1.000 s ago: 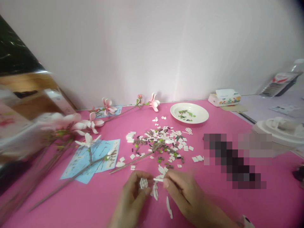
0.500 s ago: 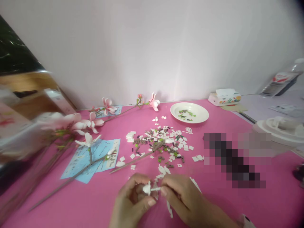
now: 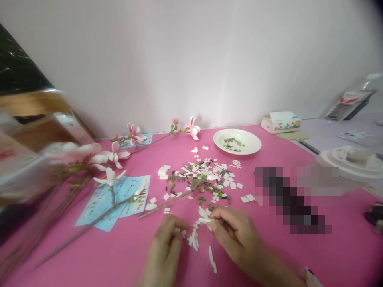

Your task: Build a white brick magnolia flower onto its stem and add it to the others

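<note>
My left hand (image 3: 167,245) is low over the pink table, its fingers curled together beside small white pieces (image 3: 183,233). What lies between those fingertips is hidden. My right hand (image 3: 237,237) pinches a slim white plastic piece (image 3: 205,220) between thumb and forefinger, over a small heap of white pieces (image 3: 204,211). Between the hands lie more white parts (image 3: 194,240), and a long white strip (image 3: 212,259) rests nearer to me. Beyond the hands, a thin brown branch (image 3: 176,200) runs into a spread of loose white, brown and green pieces (image 3: 206,181).
At the left, a branch with a white blossom (image 3: 110,175) lies across blue printed sheets (image 3: 103,219), beside pink flower stems (image 3: 80,155). A white plate (image 3: 254,148) holding green bits stands at the back, with a tissue pack (image 3: 281,122) to its right.
My hands have moved apart. The right has gone forward to the white heap. The white part with a stick that both hands held is no longer visible between them.
</note>
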A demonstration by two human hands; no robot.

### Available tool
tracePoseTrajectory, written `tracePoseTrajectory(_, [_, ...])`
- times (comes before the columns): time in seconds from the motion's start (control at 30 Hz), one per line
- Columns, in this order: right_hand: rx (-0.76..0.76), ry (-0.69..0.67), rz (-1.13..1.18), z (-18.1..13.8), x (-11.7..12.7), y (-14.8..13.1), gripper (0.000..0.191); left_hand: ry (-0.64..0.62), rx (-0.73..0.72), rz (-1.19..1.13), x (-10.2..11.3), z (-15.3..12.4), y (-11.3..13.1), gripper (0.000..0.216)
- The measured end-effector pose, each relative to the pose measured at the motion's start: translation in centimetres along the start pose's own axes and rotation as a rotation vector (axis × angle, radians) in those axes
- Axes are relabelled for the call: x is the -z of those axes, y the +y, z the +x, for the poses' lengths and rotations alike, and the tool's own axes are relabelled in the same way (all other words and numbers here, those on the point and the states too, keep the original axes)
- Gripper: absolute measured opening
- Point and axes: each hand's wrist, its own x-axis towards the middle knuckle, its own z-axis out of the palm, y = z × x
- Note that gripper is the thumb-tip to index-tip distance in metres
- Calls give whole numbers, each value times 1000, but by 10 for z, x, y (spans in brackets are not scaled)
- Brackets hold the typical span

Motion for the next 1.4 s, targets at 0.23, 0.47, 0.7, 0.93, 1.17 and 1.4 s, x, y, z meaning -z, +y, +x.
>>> tracePoseTrajectory(0.23, [26, 8, -43, 1, -1, 0, 24, -87, -2, 500, -18, 15, 4, 12])
tracePoseTrajectory(0.47, [64, -6, -45, 1, 1, -6, 27, -24, 50, 461, -19, 24, 3, 16])
tracePoseTrajectory(0.7, [80, -80, -108, -3, -4, -6, 29, 68, 222, 177, -5, 17, 14, 25])
tracePoseTrajectory(0.93, [21, -132, -191, 1, -6, -6, 32, 165, 214, -99, -11, 9, 24, 24])
tracePoseTrajectory(1.17, [-2, -93, -205, 0, -9, -2, 34, 140, 216, -225, -15, 5, 10, 24])
tracePoseTrajectory(1.4, [-20, -67, -88, -1, -13, 3, 29, 74, 254, -333, -9, 5, 7, 35])
